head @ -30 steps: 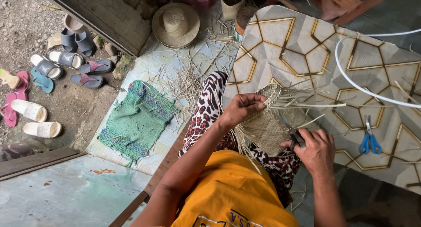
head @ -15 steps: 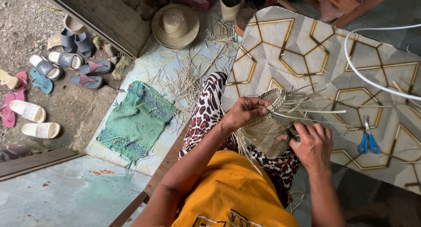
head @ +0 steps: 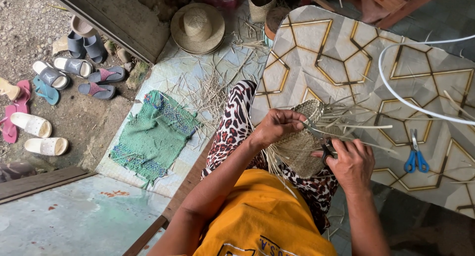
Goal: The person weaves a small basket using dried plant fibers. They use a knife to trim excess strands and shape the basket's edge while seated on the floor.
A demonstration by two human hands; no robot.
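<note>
My left hand [head: 278, 126] grips the edge of a half-woven straw piece [head: 300, 148] that rests over my lap. Loose straw strands [head: 360, 126] stick out from it to the right across the patterned table [head: 336, 58]. My right hand [head: 352, 163] is closed on small dark-handled scissors [head: 320, 139], and their blades reach in among the strands just beside my left fingers.
Blue-handled scissors [head: 414, 157] and a white hose [head: 396, 90] lie on the table. On the floor are a straw hat [head: 198, 26], scattered straw [head: 213, 88], a green woven mat [head: 153, 135], a small woven pot [head: 261, 2] and several sandals [head: 59, 70] at the left.
My left hand has shifted a little to the right on the woven piece. My right hand has drawn slightly closer with the scissors. The loose strands now fan out more to the right.
</note>
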